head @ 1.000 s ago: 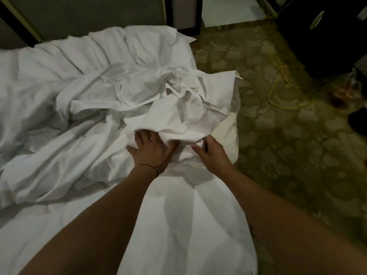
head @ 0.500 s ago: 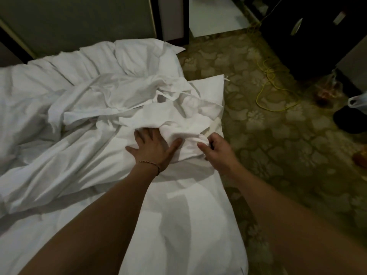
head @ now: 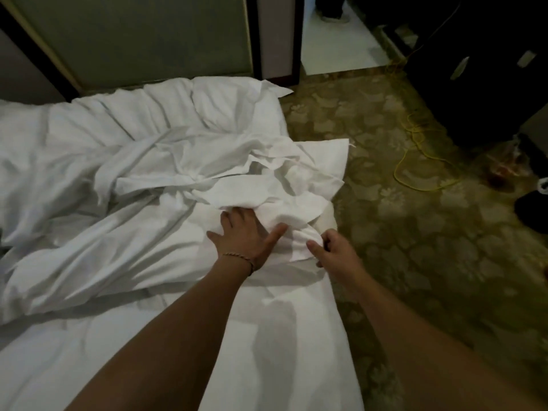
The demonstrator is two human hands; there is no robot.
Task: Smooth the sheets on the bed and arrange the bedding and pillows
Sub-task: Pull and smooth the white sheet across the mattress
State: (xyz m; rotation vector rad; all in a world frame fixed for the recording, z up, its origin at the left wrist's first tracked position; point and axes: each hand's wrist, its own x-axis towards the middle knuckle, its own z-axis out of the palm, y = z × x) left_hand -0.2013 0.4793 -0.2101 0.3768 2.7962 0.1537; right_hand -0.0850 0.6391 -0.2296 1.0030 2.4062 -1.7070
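White crumpled sheet [head: 267,197] hides left hand's [head: 246,235] fingertips.

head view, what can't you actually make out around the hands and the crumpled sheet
- Left hand: fingertips are buried under the crumpled sheet, so its grip is hidden.
- Right hand: curled on a sheet edge; the fingertips are tucked out of sight.
- Pillows: none can be told apart; the bunched duvet covers the head of the bed.
- Person by the doorway: cut off by the top edge.
- Dark furniture: too dim to identify.
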